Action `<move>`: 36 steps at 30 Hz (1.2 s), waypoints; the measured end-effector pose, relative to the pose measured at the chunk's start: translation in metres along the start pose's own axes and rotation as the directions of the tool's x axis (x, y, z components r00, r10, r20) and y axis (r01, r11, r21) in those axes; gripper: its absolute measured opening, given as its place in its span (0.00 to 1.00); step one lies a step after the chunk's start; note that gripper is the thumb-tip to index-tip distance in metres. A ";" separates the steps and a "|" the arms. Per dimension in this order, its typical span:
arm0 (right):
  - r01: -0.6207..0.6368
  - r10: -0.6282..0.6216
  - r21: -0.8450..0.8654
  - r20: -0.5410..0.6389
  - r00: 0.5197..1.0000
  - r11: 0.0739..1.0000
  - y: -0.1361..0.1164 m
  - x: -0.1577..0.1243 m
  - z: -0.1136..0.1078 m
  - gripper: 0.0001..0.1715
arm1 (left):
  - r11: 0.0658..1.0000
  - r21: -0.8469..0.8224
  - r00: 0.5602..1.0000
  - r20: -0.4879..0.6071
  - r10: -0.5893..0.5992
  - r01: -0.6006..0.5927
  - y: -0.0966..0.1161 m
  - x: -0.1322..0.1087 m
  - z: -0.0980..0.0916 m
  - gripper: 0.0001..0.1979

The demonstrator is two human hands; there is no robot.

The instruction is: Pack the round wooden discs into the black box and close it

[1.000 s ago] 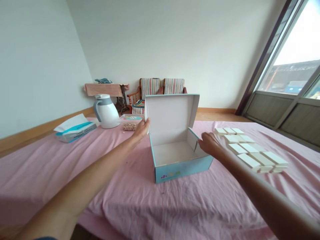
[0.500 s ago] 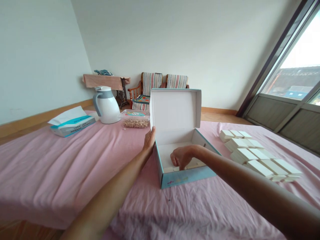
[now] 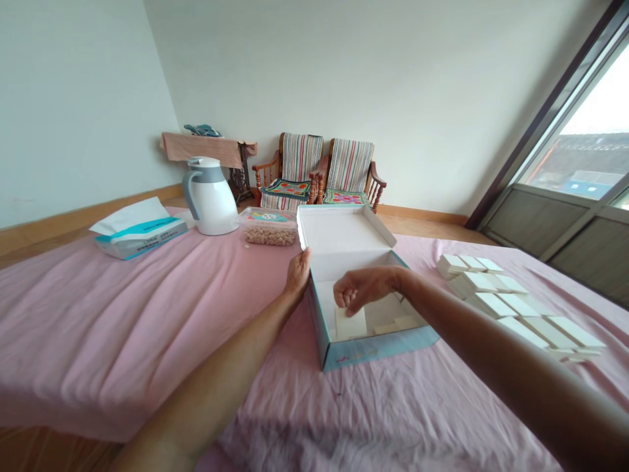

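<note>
A light blue cardboard box with a white inside stands on the pink cloth, its lid tilted back. My left hand grips the box's left side near the lid hinge. Inside the box, my right hand pinches the top of a white square card, which stands upright near the front left corner. More pale pieces lie at the front right inside. Several stacks of white cards sit on the cloth to the right of the box.
A tissue pack, a white and grey jug and a clear container of nuts stand at the back left of the cloth-covered table. Two wooden chairs are beyond it, with a window at the right.
My right hand has risen a little, and a white card now shows under its fingers. The lid has tipped further back. The view has shifted slightly.
</note>
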State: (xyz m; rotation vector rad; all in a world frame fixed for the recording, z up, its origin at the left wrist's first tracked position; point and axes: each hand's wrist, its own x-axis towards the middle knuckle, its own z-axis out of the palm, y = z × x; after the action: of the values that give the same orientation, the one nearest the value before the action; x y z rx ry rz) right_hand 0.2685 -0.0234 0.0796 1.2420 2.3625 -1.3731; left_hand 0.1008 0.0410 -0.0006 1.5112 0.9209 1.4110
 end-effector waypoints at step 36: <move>-0.297 0.340 0.165 -0.473 0.813 0.940 0.012 0.047 0.006 0.16 | 0.979 0.203 0.999 -0.035 0.026 -0.018 0.004 0.001 -0.004 0.20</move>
State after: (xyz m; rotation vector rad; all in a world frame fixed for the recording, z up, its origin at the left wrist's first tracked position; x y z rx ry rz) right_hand 0.2454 0.0023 0.0455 2.1254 2.2336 -1.1539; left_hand 0.0970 0.0407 0.0040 1.6543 1.1017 1.3990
